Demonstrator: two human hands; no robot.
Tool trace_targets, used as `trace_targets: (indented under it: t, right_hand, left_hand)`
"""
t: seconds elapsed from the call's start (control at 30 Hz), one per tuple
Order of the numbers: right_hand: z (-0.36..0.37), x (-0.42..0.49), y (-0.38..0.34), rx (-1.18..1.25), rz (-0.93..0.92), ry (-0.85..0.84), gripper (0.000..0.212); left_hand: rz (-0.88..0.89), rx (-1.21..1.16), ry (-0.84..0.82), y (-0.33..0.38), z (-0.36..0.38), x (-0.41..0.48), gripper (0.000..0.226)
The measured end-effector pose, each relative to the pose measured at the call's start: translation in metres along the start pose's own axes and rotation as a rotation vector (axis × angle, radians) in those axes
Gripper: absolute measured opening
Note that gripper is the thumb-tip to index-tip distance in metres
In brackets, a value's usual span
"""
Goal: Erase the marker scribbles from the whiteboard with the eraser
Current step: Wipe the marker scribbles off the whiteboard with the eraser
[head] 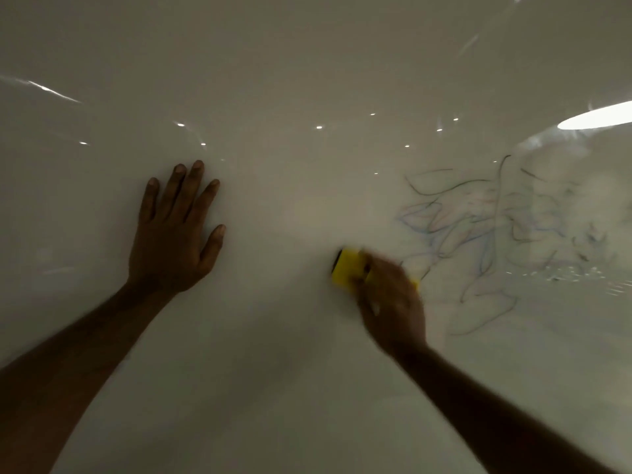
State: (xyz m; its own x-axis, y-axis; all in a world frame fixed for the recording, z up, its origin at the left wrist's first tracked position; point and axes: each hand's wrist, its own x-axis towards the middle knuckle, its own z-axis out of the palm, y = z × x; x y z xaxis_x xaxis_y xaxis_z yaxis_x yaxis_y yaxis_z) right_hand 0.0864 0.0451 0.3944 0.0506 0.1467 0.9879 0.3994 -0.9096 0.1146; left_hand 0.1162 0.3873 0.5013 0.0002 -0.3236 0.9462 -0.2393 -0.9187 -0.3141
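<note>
A glossy whiteboard (290, 371) fills the whole view. Thin black, blue and faint red marker scribbles (492, 227) cover its right side, partly smeared. My right hand (390, 302) is blurred by motion and grips a yellow eraser (347, 268) with a dark edge, pressed to the board just left of the scribbles. My left hand (174, 234) lies flat on the board at the left, fingers spread, holding nothing.
Reflections of ceiling lights show on the board, with a bright oval one (595, 116) at the upper right. The board's left and middle areas carry no marks.
</note>
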Motion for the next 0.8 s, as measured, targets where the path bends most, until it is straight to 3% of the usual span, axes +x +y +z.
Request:
trace_targets:
  t: [0.1,0.2,0.27,0.43,0.57,0.67,0.8]
  right_hand:
    - [-0.004,-0.074,-0.007,0.043,-0.263,-0.232,0.019]
    - [-0.018,-0.067,0.019,0.015,-0.418,-0.296,0.013]
    - [-0.026,-0.029,0.036,-0.014,-0.386,-0.249,0.015]
    - [-0.04,0.09,0.074,-0.075,-0.094,-0.006,0.012]
    - [-0.034,0.108,0.074,-0.075,0.077,0.058,0.013]
    - [-0.028,0.062,0.056,-0.031,0.019,0.035,0.014]
    - [-0.026,-0.027,0.032,0.036,-0.247,-0.194,0.017]
  left_hand:
    - [-0.045,-0.002,0.003,0.012,0.002,-0.01,0.066]
    - [-0.052,-0.026,0.016,0.022,0.002,-0.011,0.066]
    - [-0.03,-0.063,0.004,0.028,0.0,-0.002,0.067]
    - [0.074,-0.123,-0.004,0.053,0.004,0.036,0.064]
    - [0.123,-0.13,-0.045,0.086,0.019,0.056,0.065]
    - [0.084,-0.129,-0.034,0.106,0.03,0.054,0.064]
    - [0.043,-0.073,0.0,0.115,0.039,0.05,0.063]
